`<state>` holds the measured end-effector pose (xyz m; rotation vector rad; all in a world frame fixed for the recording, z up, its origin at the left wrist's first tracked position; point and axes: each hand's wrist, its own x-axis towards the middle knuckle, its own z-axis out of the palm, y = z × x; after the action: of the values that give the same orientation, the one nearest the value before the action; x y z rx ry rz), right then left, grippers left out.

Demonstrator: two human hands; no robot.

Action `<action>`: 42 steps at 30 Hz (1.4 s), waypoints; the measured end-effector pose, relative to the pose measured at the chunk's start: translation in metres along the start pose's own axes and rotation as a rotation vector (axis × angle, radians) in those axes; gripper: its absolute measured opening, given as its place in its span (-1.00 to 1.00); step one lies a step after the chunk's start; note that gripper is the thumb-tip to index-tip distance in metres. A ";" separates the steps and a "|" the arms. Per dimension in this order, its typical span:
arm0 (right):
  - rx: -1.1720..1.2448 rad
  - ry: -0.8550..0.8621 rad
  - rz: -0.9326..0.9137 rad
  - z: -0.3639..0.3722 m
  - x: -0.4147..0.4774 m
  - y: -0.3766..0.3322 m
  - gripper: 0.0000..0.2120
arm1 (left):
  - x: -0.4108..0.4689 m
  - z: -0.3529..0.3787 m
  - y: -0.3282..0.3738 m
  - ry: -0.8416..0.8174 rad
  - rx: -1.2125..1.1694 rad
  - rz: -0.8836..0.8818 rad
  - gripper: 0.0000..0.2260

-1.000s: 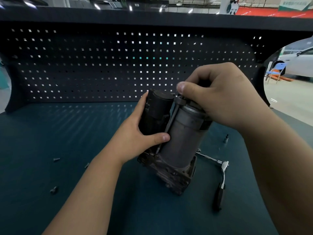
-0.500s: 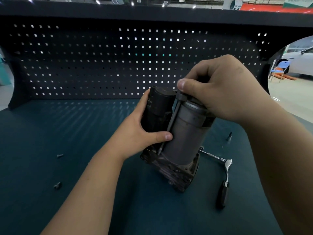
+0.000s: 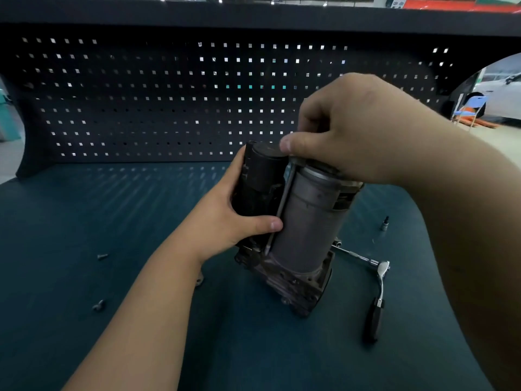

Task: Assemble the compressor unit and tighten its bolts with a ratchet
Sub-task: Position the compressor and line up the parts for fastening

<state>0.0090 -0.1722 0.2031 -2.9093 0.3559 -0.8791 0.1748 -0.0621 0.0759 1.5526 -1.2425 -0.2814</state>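
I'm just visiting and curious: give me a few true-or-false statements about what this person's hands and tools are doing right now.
1. The left hand grips the compressor unit. True.
2. The right hand holds the ratchet. False: the ratchet lies on the mat, right of the unit; the hand pinches the top of the long bolt.
3. Loose screws lie on the mat left of the unit. True.
4. The unit lies flat on its side. False: it stands on its base, tilted.
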 end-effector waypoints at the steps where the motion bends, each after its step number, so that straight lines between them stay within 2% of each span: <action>1: -0.075 -0.009 -0.016 -0.001 0.004 -0.003 -0.62 | 0.000 -0.001 0.000 -0.005 -0.014 -0.006 0.00; 5: -0.211 -0.115 -0.019 -0.002 0.017 -0.007 -0.46 | 0.001 -0.004 0.002 -0.022 -0.056 -0.004 -0.02; 8: -0.030 -0.134 0.086 -0.014 0.023 0.011 -0.37 | 0.000 -0.005 0.002 -0.021 -0.055 -0.016 -0.01; 9: 0.030 -0.140 0.077 -0.018 0.023 0.017 -0.41 | 0.000 -0.005 0.001 -0.021 -0.057 -0.017 -0.01; 13: 0.163 -0.303 -0.094 -0.021 0.014 0.019 -0.79 | 0.001 -0.004 -0.002 -0.035 -0.075 -0.002 -0.05; 15: 0.154 -0.275 -0.123 -0.016 0.013 0.014 -0.84 | 0.002 -0.004 -0.003 -0.033 -0.086 0.014 -0.15; 18: -0.100 -0.133 -0.177 -0.003 0.019 0.005 -0.57 | 0.003 0.004 -0.003 0.029 -0.090 0.036 -0.25; 20: -0.118 -0.056 -0.166 0.004 0.019 0.004 -0.43 | 0.004 0.013 -0.003 0.116 -0.098 0.057 -0.27; 23: 0.233 0.143 0.078 0.002 0.016 0.039 -0.34 | 0.003 0.022 -0.005 0.249 -0.160 0.086 -0.16; 25: 0.500 0.219 0.271 0.009 0.010 0.066 -0.39 | 0.003 0.025 -0.009 0.328 -0.145 0.108 -0.18; 27: 0.791 0.125 0.387 0.031 -0.003 0.079 -0.44 | 0.004 0.025 -0.011 0.372 -0.147 0.131 -0.21; 30: 0.938 -0.065 0.349 0.074 -0.022 0.075 -0.46 | 0.008 0.022 -0.013 0.431 -0.080 0.140 -0.21; 34: 1.334 -0.109 0.407 0.098 -0.010 0.059 -0.49 | 0.011 0.005 -0.016 0.492 -0.005 0.135 -0.19; 37: 1.372 -0.148 0.476 0.105 0.007 0.043 -0.43 | 0.012 -0.008 -0.023 0.506 -0.019 0.104 -0.29; 39: 1.314 -0.179 0.477 0.113 0.012 0.036 -0.29 | 0.012 -0.015 -0.029 0.514 -0.010 0.077 -0.28; 40: 1.243 -0.168 0.456 0.117 0.012 0.034 -0.24 | 0.012 -0.018 -0.031 0.508 -0.004 0.065 -0.28; 42: 1.116 -0.150 0.298 0.126 0.006 0.037 -0.25 | 0.011 -0.022 -0.035 0.500 -0.007 0.053 -0.27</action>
<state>0.0763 -0.2085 0.0955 -1.8111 0.1791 -0.5319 0.2148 -0.0621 0.0604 1.4635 -0.8832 0.1346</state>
